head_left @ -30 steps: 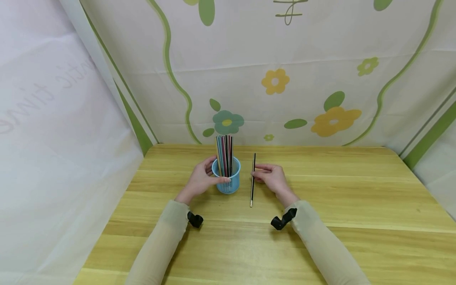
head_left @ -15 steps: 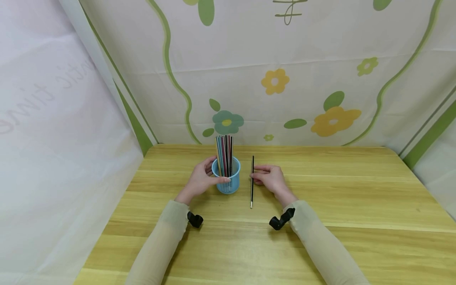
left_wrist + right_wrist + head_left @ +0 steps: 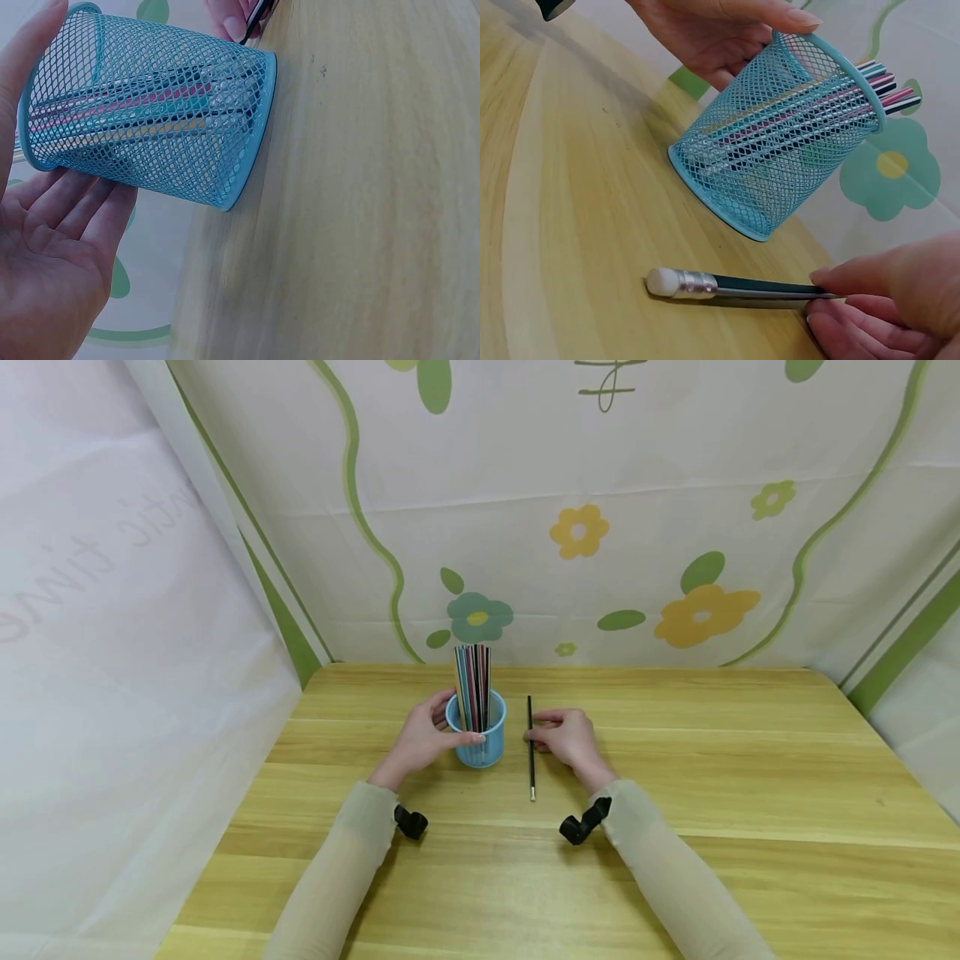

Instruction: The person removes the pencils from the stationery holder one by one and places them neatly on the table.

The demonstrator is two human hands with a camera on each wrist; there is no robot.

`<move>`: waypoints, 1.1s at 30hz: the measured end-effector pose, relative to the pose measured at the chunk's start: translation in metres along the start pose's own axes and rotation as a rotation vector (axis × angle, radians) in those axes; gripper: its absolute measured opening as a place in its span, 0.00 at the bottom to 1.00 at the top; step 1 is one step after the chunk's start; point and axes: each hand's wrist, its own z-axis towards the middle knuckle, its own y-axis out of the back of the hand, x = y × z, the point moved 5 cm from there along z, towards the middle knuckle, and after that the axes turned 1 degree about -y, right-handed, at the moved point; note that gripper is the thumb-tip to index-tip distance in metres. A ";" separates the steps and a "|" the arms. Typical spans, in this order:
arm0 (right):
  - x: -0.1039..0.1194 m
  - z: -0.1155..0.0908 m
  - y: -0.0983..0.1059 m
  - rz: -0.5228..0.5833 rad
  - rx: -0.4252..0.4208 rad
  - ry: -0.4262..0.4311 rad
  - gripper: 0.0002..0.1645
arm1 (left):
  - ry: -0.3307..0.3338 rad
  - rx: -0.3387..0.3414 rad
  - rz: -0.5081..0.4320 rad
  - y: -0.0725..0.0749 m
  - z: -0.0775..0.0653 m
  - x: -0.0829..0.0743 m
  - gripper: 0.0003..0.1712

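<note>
A light blue mesh pen holder (image 3: 491,750) stands upright on the table, holding a bundle of pencils (image 3: 472,681) in blue, pink, black and yellow tones. My left hand (image 3: 420,739) grips it from the left, thumb across the front of the rim and fingers behind. To the right of the holder, my right hand (image 3: 567,739) pinches a black pencil (image 3: 532,767) near its middle between thumb and fingers. Its white eraser (image 3: 662,282) in a silver ferrule points toward me, low over the wood. In the left wrist view, the mesh holder (image 3: 150,105) shows the pencils' lower ends inside.
The wooden table (image 3: 675,877) reaches back to a white cloth backdrop (image 3: 510,460) printed with flowers and leaves. Another white cloth (image 3: 135,693) hangs along the left side. A black wrist mount (image 3: 585,822) sits at my right cuff.
My right hand has shifted slightly left and toward me. The pencil has turned a little, its far end moving left and closer to me. My left hand and the holder have stayed put.
</note>
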 end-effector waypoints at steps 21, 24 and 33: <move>0.003 -0.001 -0.002 -0.087 -0.041 -0.012 0.18 | -0.007 0.014 -0.013 0.000 -0.001 -0.003 0.56; 0.002 -0.001 -0.002 -0.080 -0.043 -0.011 0.18 | -0.006 0.012 -0.010 0.000 -0.001 -0.002 0.56; 0.001 0.000 -0.002 -0.048 -0.044 -0.016 0.17 | 0.005 0.010 -0.009 0.000 -0.001 -0.002 0.56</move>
